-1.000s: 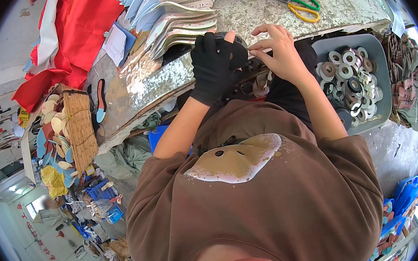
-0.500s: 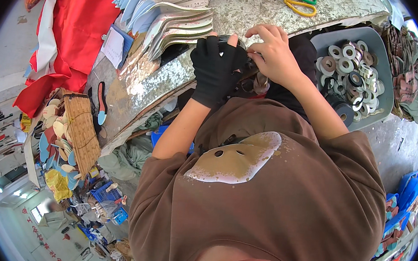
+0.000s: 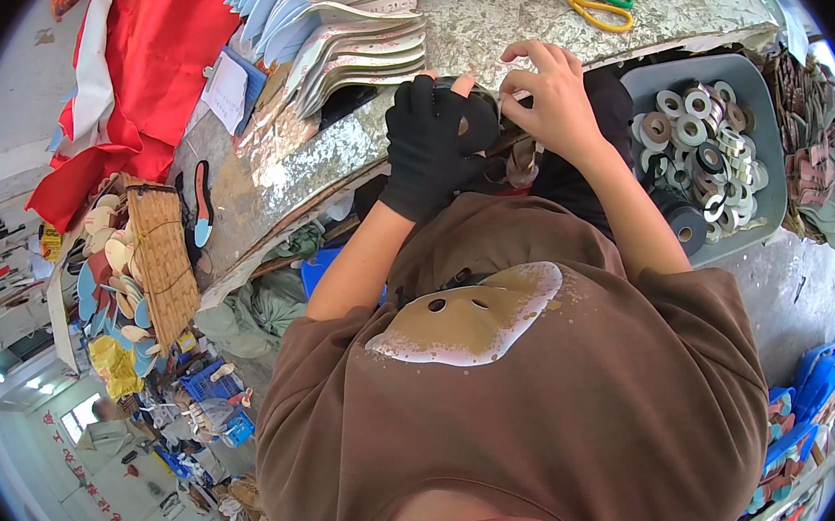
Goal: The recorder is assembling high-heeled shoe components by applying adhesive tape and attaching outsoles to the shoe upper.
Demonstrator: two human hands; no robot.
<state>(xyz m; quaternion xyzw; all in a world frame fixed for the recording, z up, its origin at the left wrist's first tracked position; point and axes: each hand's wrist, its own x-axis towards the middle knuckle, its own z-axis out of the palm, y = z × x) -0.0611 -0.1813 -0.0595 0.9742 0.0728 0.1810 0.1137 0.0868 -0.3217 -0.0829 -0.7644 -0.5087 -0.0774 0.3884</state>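
My left hand point(image 3: 416, 150), in a black fingerless glove, is closed round a black roll of tape point(image 3: 483, 124) with a brown core, held over my lap beside the bench edge. Much of the roll is hidden behind the glove. Close against the roll's right side is my bare right hand point(image 3: 553, 103), its thumb and forefinger curled together at the rim. Whatever lies between those fingertips is too small to make out. To the left of the gloved hand, a stack of curved, pale sole-shaped pieces point(image 3: 357, 54) sits on the worn bench point(image 3: 500, 27).
A grey bin point(image 3: 773, 174) of white, brown and black tape rolls stands at my right, beside stacked brown and grey pieces point(image 3: 820, 149). Scissors point(image 3: 602, 12) with green and yellow handles lie at the bench's back. Red cloth point(image 3: 171, 56) and a clipboard point(image 3: 228, 92) are at left.
The black roll has turned so that its flat side and core now show. My right hand has shifted slightly right, with its thumb and forefinger drawn closer together.
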